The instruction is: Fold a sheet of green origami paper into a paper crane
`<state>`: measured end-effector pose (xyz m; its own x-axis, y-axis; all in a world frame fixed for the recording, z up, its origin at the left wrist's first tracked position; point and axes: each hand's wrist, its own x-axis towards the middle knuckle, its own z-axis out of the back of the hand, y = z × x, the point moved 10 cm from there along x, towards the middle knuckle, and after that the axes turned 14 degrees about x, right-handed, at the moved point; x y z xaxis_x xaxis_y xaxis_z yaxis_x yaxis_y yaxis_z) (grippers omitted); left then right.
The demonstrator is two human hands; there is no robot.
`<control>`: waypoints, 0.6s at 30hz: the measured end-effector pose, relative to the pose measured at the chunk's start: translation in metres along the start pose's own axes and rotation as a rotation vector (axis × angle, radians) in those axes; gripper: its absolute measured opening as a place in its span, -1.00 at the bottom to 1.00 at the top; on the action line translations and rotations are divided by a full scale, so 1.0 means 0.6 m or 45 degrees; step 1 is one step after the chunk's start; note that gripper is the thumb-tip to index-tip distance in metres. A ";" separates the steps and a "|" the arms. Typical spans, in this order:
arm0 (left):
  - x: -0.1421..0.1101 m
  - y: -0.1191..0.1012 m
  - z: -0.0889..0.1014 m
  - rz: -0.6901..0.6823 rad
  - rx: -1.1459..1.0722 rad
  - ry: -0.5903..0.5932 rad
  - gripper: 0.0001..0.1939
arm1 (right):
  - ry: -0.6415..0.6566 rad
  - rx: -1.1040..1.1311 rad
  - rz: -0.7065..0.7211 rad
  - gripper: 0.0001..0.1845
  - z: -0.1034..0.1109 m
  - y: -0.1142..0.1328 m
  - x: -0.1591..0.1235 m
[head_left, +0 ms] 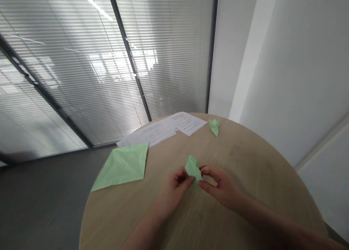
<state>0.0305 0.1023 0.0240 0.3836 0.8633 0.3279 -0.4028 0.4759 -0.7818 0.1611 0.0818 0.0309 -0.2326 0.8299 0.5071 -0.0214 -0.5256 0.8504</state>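
A small piece of folded green paper point(192, 167) is held up between my two hands over the round table, its pointed end upward. My left hand point(178, 184) pinches its lower left part, the thumb lying across the front. From the right, my right hand point(218, 184) grips the lower right edge between thumb and fingers. Some fingertips are hidden behind the paper. Farther back lies a finished-looking green origami figure point(214, 126) with a pointed lower end. To the left is a creased, unfolded green sheet point(127, 164).
Printed white sheets point(188, 123) overlap along the far edge of the round wooden table point(253, 162). Behind stands a glass partition with blinds point(174, 61). A white wall point(297, 68) rises on the right, and dark floor point(49, 202) shows at the left.
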 end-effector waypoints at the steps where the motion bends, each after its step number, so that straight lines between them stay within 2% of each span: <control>1: 0.001 0.006 -0.004 0.037 -0.051 0.025 -0.82 | -0.010 -0.004 0.006 -0.86 0.001 0.002 0.002; 3: 0.002 0.018 -0.013 0.114 -0.168 0.082 -0.81 | -0.048 -0.015 0.010 -0.86 0.007 0.005 0.004; 6: 0.004 0.024 -0.013 0.156 -0.239 0.063 -0.79 | -0.121 0.000 -0.037 -0.85 0.015 -0.004 0.004; 12: 0.004 0.036 -0.021 0.298 -0.468 0.065 -0.67 | -0.206 0.273 -0.378 -0.73 0.014 -0.071 -0.008; 18: 0.001 0.053 -0.021 0.456 -0.518 0.015 -0.62 | -0.251 0.536 -0.549 -0.65 0.007 -0.105 -0.014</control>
<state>0.0285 0.1157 -0.0075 0.2914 0.9566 -0.0008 -0.1568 0.0469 -0.9865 0.1684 0.1090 -0.0265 -0.1043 0.9906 0.0886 0.3205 -0.0508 0.9459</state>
